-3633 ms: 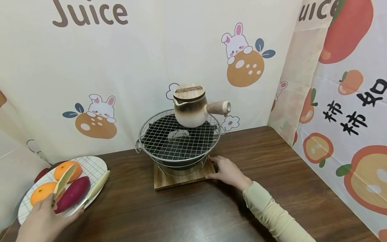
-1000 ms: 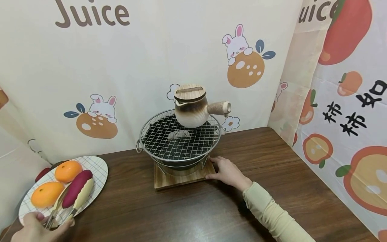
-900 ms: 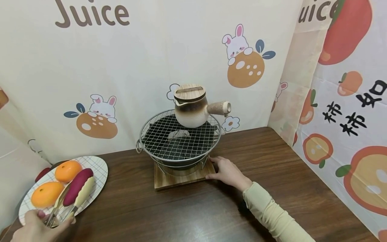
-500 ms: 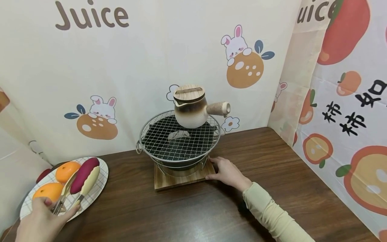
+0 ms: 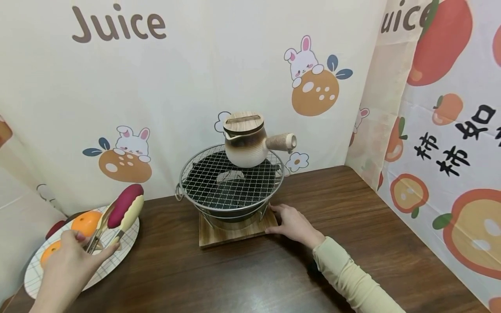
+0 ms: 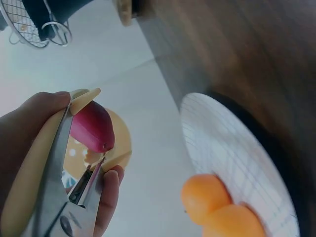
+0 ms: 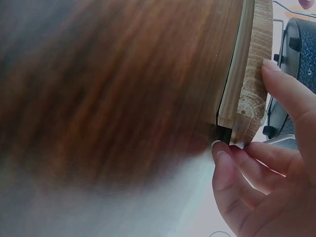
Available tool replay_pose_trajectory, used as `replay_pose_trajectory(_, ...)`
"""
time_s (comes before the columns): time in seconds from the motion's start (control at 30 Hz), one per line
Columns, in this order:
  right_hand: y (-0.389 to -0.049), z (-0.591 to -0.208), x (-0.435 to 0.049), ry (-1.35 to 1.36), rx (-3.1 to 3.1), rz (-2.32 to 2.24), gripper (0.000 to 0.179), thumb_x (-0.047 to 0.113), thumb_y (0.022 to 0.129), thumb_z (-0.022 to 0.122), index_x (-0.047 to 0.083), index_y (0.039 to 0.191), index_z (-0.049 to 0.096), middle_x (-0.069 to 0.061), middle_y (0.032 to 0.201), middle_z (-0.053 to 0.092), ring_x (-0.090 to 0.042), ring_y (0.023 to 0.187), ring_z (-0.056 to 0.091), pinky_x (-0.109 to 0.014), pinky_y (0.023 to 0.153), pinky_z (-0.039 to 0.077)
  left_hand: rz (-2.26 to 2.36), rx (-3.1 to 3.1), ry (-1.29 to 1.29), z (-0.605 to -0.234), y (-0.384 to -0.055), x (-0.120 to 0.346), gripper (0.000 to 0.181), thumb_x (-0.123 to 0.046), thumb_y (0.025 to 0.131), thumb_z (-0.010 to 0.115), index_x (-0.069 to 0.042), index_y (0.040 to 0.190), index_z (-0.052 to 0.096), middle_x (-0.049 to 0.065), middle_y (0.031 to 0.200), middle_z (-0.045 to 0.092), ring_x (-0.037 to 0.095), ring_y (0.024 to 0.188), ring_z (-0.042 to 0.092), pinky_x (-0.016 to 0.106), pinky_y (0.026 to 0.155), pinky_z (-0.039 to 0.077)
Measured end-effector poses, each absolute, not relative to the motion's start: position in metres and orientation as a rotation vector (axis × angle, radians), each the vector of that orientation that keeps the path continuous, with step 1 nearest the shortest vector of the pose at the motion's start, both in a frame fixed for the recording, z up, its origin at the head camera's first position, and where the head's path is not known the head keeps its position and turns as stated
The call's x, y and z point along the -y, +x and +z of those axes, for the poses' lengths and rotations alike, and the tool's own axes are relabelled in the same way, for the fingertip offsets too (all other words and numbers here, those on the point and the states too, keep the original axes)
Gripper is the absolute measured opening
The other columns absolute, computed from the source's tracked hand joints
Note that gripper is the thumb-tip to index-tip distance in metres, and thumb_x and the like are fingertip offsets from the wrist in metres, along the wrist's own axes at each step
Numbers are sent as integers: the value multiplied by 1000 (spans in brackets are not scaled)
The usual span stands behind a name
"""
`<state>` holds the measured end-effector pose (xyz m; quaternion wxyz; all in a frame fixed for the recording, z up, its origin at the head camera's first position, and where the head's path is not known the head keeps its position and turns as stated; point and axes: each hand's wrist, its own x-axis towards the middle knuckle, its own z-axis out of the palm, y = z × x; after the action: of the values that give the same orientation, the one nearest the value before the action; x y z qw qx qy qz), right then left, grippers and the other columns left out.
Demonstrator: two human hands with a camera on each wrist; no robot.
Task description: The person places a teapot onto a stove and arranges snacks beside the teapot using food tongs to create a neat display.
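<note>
My left hand (image 5: 70, 265) holds a pair of tongs (image 5: 133, 213) with metal arms and cream tips. Between the tips is a purple sweet potato (image 5: 124, 206), raised above the checked plate (image 5: 103, 269). The left wrist view shows the sweet potato (image 6: 94, 128) clasped by the tongs, off to one side of the plate (image 6: 222, 133). Two oranges (image 5: 86, 224) lie on that plate, partly behind the hand and tongs. My right hand (image 5: 293, 226) grips the near right corner of a wooden board (image 5: 231, 237), thumb and fingers on its edges, also seen in the right wrist view.
A round grill (image 5: 235, 191) with a wire mesh stands on the board. A side-handled teapot (image 5: 244, 150) with a wooden lid sits at the back of the mesh. Printed cloth walls (image 5: 188, 87) enclose the brown table (image 5: 172, 269) at the back and right.
The left hand first reached over the plate with the tongs spread, then closed them round the sweet potato and lifted it up and rightward. The right hand keeps its place on the board.
</note>
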<state>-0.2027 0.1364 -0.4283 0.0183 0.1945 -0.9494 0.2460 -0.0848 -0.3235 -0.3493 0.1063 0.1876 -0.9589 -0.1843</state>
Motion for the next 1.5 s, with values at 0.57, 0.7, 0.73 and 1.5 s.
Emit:
replay_pose_trajectory(0.57,-203,-428,-136,610,2949,756,74,42,73,84,3,132,61,-13,125,67,-27,114,65,-44,92,54,-568,2715,264,-313,-115,288,66,-40,79,78,7,103,39,20,69,54,27,57,49,31,49,33)
replay_pose_trajectory(0.7,-202,-427,-136,607,2948,761,74,41,73,84,3,132,61,-13,126,66,-27,115,65,-44,93,54,-581,2731,268,-304,-121,280,70,-48,80,76,5,105,38,17,68,51,29,58,49,31,47,32)
replay_pose_trajectory(0.73,-202,-428,-136,605,2948,762,74,41,73,84,3,132,61,-13,126,66,-27,115,65,-44,93,54,-581,2735,260,-302,-123,278,70,-49,80,75,5,106,38,16,68,51,29,58,49,31,47,31)
replay_pose_trajectory(1.5,-201,-426,-136,584,2960,766,76,44,73,83,4,133,60,-13,129,65,-28,117,64,-45,93,54,-650,2812,43,-262,-155,241,72,-46,83,74,9,114,38,11,67,52,23,62,49,29,53,36)
